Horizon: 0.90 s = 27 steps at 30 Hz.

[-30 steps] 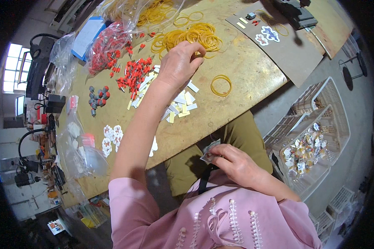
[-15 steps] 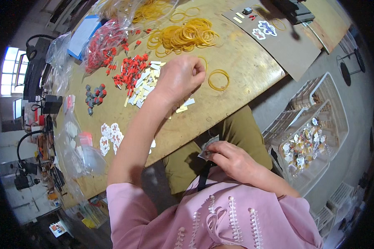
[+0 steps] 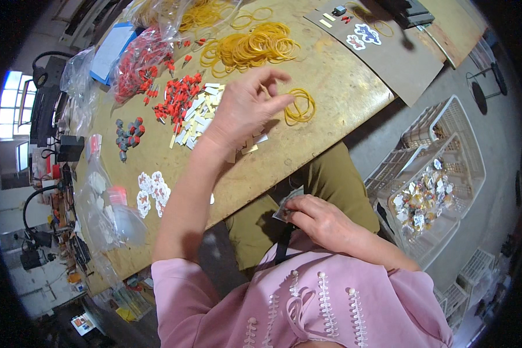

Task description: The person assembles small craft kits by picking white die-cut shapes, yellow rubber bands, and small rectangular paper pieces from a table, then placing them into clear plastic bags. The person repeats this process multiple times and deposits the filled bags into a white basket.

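Head view, centre of frame: left hand (image 3: 249, 101) is the thing changing. A second back it is dipping at the front edge of the large rubber-band pile (image 3: 252, 45), upper centre; half a second back it is hanging lower, fingers curling, with a band edge showing beside them. Now its thumb and fingers are spreading apart, thumb pointing at the loose rubber bands (image 3: 300, 120) just right of it. Whether thumb tip is touching them, cannot tell; no band is clearly showing in the grip.

Loose group is looking fuller, loops overlapping where a neater ring is lying in the older pictures. Reading: one more band is joining the set, so bands are being picked from the pile and grouped nearer the person; exact count, cannot tell.

Right hand (image 3: 325, 221), lower centre, is barely changing: fingers closing on a small clear packet (image 3: 282, 211) above the lap. Packet contents are hiding behind fingers and glare.

Left of the working hand, white and yellow strips (image 3: 198, 119) and red-tipped parts (image 3: 177, 100) are lying heaped on the tabletop (image 3: 336, 78), seemingly not figuring in this move. Right of frame, a pale crate (image 3: 472, 145) is holding many small filled packets (image 3: 422, 200).
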Each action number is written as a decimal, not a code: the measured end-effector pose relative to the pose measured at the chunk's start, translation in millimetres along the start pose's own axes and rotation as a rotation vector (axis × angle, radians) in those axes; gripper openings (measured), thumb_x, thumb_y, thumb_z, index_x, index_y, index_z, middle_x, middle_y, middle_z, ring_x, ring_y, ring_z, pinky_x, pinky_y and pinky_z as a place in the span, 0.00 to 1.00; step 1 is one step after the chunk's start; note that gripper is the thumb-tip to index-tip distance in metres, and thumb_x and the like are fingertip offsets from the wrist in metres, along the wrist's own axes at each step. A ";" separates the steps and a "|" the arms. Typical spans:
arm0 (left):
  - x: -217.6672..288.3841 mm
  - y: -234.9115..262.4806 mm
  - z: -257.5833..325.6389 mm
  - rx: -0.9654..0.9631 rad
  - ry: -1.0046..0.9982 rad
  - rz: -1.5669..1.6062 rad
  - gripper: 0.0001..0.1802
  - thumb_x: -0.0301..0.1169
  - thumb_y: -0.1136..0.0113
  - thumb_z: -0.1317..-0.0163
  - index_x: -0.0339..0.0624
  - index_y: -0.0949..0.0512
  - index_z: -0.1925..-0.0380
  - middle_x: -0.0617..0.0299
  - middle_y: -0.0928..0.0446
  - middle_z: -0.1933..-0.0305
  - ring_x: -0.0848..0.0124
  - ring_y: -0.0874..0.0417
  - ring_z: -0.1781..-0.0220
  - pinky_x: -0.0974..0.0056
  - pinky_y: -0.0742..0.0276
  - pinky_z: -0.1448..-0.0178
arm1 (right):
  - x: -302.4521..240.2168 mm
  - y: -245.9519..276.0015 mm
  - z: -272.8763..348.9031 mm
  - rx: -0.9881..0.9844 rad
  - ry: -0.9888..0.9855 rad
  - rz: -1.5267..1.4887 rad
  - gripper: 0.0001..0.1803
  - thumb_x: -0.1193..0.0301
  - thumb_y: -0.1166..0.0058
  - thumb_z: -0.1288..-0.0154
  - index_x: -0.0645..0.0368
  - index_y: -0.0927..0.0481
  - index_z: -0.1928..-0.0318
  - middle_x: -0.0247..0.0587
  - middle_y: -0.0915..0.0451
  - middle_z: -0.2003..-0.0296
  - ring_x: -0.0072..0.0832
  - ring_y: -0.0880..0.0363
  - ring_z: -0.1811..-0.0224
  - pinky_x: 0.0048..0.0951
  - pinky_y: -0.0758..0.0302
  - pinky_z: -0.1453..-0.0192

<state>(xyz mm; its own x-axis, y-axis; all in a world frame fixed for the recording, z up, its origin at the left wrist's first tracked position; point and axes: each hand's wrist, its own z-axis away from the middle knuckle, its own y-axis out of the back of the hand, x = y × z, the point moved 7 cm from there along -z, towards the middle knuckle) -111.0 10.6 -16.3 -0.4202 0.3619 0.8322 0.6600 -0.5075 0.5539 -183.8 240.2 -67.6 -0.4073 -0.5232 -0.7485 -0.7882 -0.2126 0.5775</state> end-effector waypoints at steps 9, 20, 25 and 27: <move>7.1 -12.0 -8.1 -0.256 -0.272 -0.453 0.46 0.34 0.16 0.49 0.53 0.24 0.28 0.55 0.22 0.56 0.60 0.19 0.55 0.58 0.19 0.50 | 3.4 -2.1 -0.4 -0.011 -0.013 0.033 0.12 0.75 0.40 0.36 0.64 0.17 0.52 0.48 0.19 0.46 0.46 0.17 0.43 0.42 0.18 0.38; 9.1 -32.1 -8.8 -0.312 -0.179 -0.503 0.08 0.28 0.29 0.46 0.34 0.16 0.69 0.45 0.17 0.72 0.49 0.13 0.67 0.50 0.17 0.59 | -1.1 10.3 -0.8 -0.008 -0.030 0.112 0.11 0.73 0.40 0.38 0.62 0.18 0.55 0.44 0.18 0.51 0.43 0.17 0.46 0.41 0.19 0.41; 20.3 -44.1 5.5 -0.261 -0.257 -0.762 0.10 0.29 0.32 0.46 0.32 0.18 0.69 0.39 0.19 0.71 0.45 0.13 0.66 0.50 0.17 0.58 | 0.2 17.3 0.9 0.031 -0.049 0.138 0.13 0.72 0.40 0.39 0.62 0.19 0.54 0.44 0.18 0.51 0.43 0.16 0.47 0.41 0.19 0.42; 14.6 -32.1 7.1 -0.213 -0.226 -0.535 0.08 0.28 0.33 0.45 0.32 0.19 0.70 0.45 0.18 0.73 0.53 0.14 0.70 0.54 0.18 0.62 | -0.5 19.5 0.9 0.045 -0.053 0.132 0.14 0.72 0.38 0.40 0.62 0.19 0.54 0.45 0.18 0.51 0.43 0.16 0.47 0.41 0.18 0.43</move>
<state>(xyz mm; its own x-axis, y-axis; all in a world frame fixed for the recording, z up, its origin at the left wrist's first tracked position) -133.9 37.7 -22.2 -0.5007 0.7545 0.4243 0.2459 -0.3460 0.9054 -199.4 237.0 -56.2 -0.5319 -0.4994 -0.6838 -0.7455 -0.1067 0.6579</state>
